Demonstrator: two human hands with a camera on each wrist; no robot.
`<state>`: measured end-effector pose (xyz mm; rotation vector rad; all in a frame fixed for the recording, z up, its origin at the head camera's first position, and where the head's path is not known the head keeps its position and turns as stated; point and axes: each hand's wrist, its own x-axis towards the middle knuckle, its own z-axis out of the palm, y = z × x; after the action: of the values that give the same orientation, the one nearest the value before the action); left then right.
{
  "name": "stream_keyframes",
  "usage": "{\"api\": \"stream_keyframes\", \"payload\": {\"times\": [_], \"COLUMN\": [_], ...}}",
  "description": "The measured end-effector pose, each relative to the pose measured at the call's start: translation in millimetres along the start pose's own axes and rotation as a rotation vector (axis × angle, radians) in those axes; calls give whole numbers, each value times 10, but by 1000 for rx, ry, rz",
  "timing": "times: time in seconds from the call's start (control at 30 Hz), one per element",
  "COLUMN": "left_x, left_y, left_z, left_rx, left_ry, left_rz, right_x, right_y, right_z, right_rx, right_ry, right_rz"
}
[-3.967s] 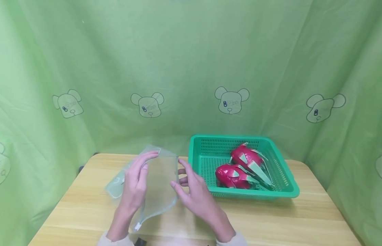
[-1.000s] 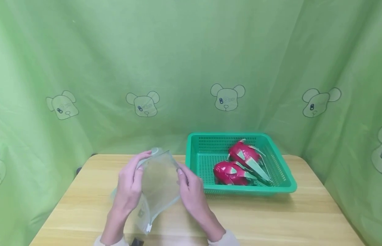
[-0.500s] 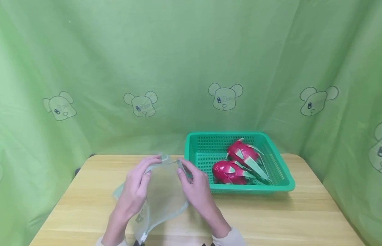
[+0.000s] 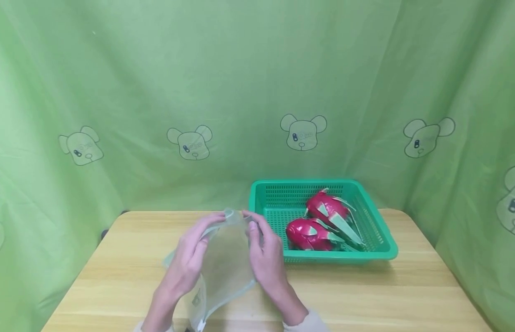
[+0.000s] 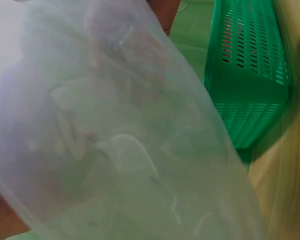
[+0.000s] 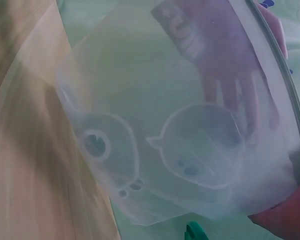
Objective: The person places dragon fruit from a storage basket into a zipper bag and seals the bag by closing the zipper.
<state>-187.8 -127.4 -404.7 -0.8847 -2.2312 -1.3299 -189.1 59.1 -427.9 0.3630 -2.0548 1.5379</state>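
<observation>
Translucent zip bag [image 4: 224, 258], mouth being parted: left hand [image 4: 188, 260] and right hand [image 4: 265, 258] pinching its top edge; next likely a dragon fruit [image 4: 309, 234] from the green basket [image 4: 383, 244] at three o'clock.

On the table [image 4: 365, 295] — a pouch [image 4: 224, 258] left of the basket [image 4: 386, 251], two dragon fruits [image 4: 309, 234] in it.
</observation>
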Motion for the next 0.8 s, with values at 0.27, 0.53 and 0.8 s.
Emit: {"api": "stream_keyframes", "payload": {"times": [0.27,0.53,0.8], "left_x": [-19,-26,-22], "left_y": [-4,-15,-36], "left_z": [23,19,22], "left_rx": [22,24,-34], "left_ry": [-33,-67,-85], "left_rz": [-26,-35,-73], "right_x": [24,47,90], "right_y": [-35,-26,14], "right_z": [-19,-52,-90], "right_rx": [141,242,328], "right_ry": [52,69,163], "right_rz": [-47,-47,-41]}}
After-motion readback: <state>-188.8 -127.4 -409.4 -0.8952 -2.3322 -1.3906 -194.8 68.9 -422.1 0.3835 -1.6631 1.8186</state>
